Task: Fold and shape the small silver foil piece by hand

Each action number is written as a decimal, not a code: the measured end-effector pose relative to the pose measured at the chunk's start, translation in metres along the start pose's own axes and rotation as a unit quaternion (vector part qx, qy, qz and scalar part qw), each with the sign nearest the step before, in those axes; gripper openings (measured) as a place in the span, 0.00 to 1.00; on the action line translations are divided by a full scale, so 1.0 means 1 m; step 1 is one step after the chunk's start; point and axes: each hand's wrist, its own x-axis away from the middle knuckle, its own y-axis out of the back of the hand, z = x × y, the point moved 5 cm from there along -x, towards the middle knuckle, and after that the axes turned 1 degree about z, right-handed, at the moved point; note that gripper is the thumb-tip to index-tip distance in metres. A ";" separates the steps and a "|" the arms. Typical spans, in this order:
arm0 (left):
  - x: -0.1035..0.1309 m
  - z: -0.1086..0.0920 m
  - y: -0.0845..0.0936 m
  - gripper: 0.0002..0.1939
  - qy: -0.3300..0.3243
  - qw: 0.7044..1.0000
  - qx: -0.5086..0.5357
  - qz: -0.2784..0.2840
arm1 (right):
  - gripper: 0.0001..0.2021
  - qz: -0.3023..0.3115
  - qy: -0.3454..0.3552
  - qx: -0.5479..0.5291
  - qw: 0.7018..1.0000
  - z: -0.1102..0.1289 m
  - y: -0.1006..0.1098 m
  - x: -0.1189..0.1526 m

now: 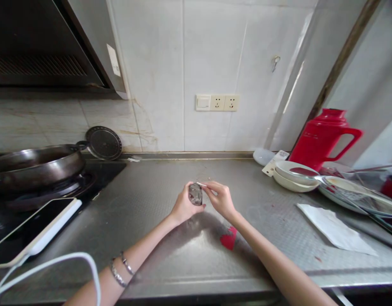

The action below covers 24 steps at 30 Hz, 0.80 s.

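Observation:
My left hand [183,205] is wrapped round a small see-through faceted container [195,194], like a little glass, and holds it above the steel counter [157,187]. Its contents are too small to make out. My right hand [221,197] pinches a thin white stick [201,184] between thumb and fingertips, its tip at the container's upper right edge. Whether the stick touches the rim I cannot tell. On the counter below my right wrist lies a red patch [228,239].
A pan [39,163] sits on the stove at left, near a phone [39,229] with a white cable [71,256]. At right stand a red thermos [323,138], stacked bowls [294,180] and a plate [358,195]. A white napkin [336,227] lies in front of them.

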 end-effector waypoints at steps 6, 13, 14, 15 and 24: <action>0.002 -0.001 -0.002 0.42 0.003 1.000 0.004 0.009 | 0.12 -0.021 0.013 -0.009 1.000 0.006 0.004 0.002; 0.004 -0.002 -0.006 0.41 -0.005 0.999 0.031 0.024 | 0.14 -0.034 -0.105 -0.082 0.991 -0.013 0.000 0.002; 0.003 -0.001 -0.007 0.41 -0.001 0.999 0.035 0.023 | 0.14 -0.038 -0.095 -0.080 0.992 -0.011 0.000 0.003; 0.003 0.001 -0.007 0.40 0.004 0.999 0.037 0.020 | 0.14 -0.039 -0.076 -0.073 0.994 -0.008 -0.001 0.005; 0.005 0.001 -0.013 0.36 0.041 0.998 0.050 0.008 | 0.14 -0.032 -0.014 -0.016 0.999 0.001 -0.003 0.004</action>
